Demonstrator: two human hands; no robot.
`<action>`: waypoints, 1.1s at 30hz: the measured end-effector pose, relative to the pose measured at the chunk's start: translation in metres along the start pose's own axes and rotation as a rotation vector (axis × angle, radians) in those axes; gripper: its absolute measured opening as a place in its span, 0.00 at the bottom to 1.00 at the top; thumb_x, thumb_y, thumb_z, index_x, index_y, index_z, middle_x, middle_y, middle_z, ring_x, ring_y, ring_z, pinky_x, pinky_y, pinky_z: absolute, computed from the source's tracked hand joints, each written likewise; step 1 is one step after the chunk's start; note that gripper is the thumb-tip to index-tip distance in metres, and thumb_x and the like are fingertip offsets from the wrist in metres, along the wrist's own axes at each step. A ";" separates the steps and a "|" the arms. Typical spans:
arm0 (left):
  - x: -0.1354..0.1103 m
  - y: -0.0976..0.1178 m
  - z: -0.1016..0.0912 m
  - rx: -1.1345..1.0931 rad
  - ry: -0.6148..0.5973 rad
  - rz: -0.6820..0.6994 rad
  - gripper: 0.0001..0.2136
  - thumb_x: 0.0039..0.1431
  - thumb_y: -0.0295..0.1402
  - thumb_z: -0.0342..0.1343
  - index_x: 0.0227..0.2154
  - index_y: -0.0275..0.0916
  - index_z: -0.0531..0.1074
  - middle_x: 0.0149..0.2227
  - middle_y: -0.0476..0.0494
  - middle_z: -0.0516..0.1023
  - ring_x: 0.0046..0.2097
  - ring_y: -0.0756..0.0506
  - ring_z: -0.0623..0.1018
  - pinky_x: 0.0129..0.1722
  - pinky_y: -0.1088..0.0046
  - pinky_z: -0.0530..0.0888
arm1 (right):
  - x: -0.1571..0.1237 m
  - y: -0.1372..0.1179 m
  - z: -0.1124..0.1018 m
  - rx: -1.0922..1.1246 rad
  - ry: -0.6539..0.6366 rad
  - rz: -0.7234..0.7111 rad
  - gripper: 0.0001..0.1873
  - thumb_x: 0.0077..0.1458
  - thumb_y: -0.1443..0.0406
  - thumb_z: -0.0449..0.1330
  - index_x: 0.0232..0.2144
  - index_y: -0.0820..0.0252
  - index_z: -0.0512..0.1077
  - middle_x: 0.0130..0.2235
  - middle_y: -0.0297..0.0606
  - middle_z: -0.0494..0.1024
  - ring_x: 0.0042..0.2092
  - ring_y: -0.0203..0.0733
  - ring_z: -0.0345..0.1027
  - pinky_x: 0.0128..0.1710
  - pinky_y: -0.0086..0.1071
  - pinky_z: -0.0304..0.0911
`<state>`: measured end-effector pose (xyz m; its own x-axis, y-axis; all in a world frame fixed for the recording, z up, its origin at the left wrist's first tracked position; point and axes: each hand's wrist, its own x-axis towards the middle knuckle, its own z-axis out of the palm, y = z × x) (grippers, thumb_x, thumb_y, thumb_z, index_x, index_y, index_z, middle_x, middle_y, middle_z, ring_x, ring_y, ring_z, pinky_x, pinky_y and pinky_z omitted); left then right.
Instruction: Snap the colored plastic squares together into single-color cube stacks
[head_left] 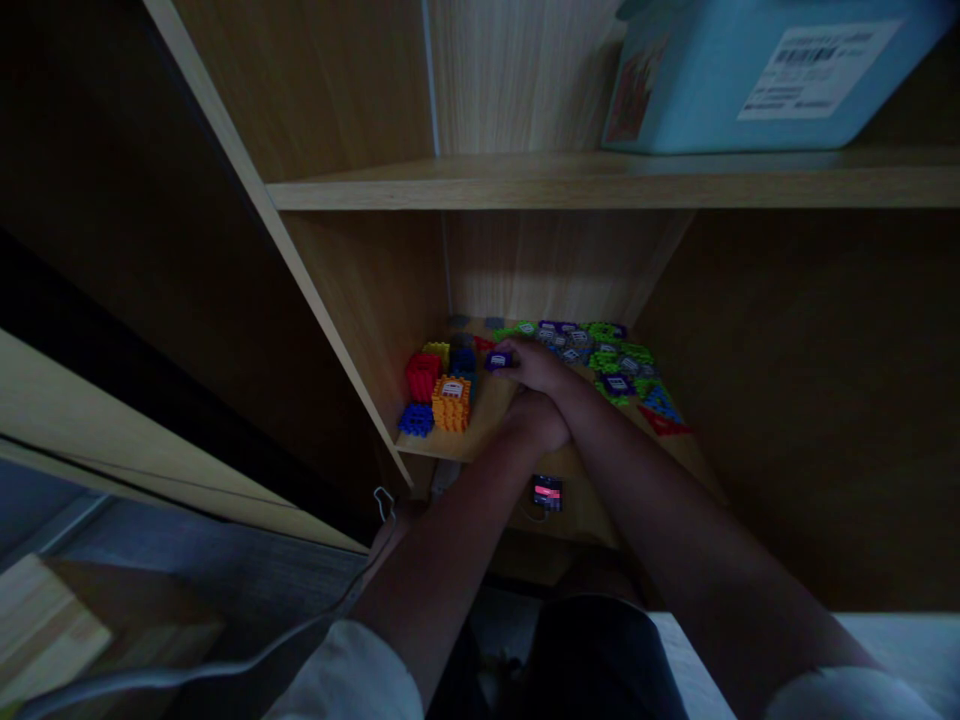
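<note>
My right hand (534,367) reaches onto a low wooden shelf (495,415) and pinches a purple plastic building tile (498,360). My left hand (538,418) lies just below it, tucked under the right wrist; its fingers are hidden. To the left stand assembled cubes: a red cube (423,376), an orange cube (451,402), a yellow cube (438,351) and a dark blue cube (463,359), with a flat blue tile (416,419) in front. Right of my hands lies a scatter of loose green, purple and grey tiles (611,360).
A blue storage box (750,75) with a white label sits on the shelf above. Wooden cabinet walls close in on both sides. A small device with a red display (547,492) sits under the shelf edge. A grey cable (300,630) runs past my left arm.
</note>
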<state>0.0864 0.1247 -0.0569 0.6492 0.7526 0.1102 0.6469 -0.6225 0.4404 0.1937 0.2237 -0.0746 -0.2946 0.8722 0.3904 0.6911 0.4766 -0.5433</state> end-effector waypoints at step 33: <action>0.002 -0.005 0.005 -0.025 0.045 0.062 0.18 0.76 0.40 0.51 0.58 0.37 0.78 0.63 0.37 0.78 0.60 0.36 0.76 0.67 0.62 0.70 | 0.000 0.002 0.002 -0.082 0.056 -0.020 0.21 0.54 0.63 0.76 0.50 0.55 0.78 0.50 0.43 0.85 0.52 0.51 0.79 0.57 0.43 0.71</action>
<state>0.0871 0.1282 -0.0632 0.6691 0.7217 0.1776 0.5953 -0.6634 0.4533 0.1933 0.2252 -0.0771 -0.2729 0.8540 0.4430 0.7377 0.4813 -0.4734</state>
